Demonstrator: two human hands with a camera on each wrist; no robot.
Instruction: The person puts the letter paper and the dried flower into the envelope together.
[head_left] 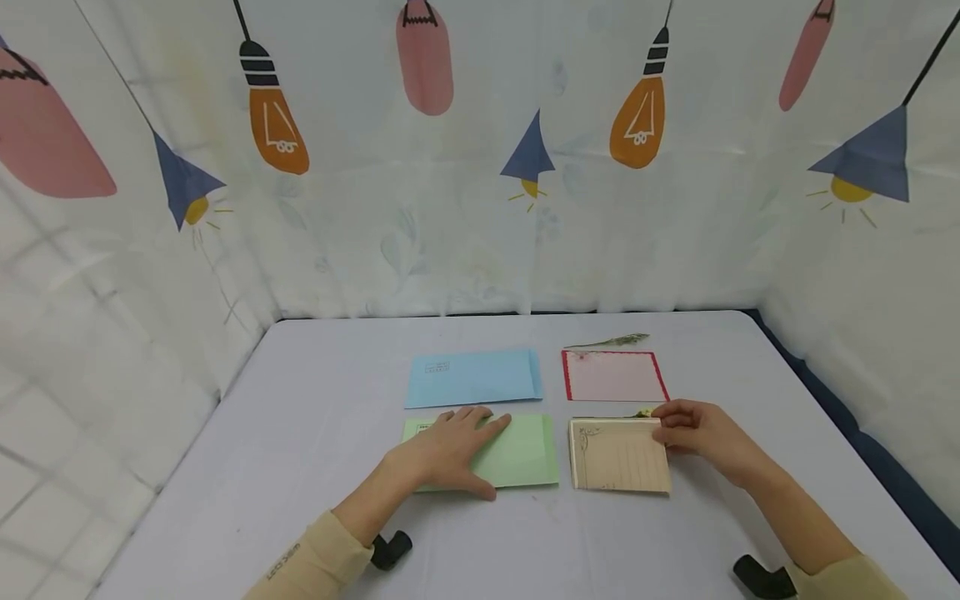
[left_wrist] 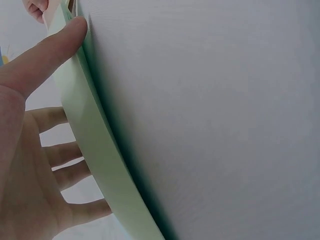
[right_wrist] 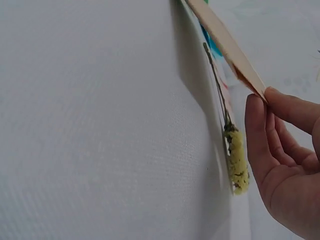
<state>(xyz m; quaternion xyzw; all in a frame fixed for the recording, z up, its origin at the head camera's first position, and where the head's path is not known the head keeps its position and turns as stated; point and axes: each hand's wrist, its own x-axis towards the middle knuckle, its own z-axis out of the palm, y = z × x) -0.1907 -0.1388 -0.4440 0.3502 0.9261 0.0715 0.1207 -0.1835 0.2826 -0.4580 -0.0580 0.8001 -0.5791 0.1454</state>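
My left hand (head_left: 448, 452) lies with spread fingers on a light green envelope (head_left: 525, 457). In the left wrist view its thumb (left_wrist: 50, 57) touches the near edge of the envelope. With thumb and fingertips, my right hand (head_left: 705, 435) pinches the right edge of tan, lined writing paper (head_left: 618, 458). The right wrist view shows this paper (right_wrist: 227, 45) lifted at the pinched edge. A dried sprig with a yellow flower head (right_wrist: 237, 165) lies below it, mostly hidden behind the paper in the head view.
Behind the green envelope lies a blue envelope (head_left: 472, 379). A pink card with a red border (head_left: 615, 377) lies behind the tan paper, and a green dried sprig (head_left: 618, 341) beyond that. White printed curtains (head_left: 465, 242) enclose the white table (head_left: 300, 433).
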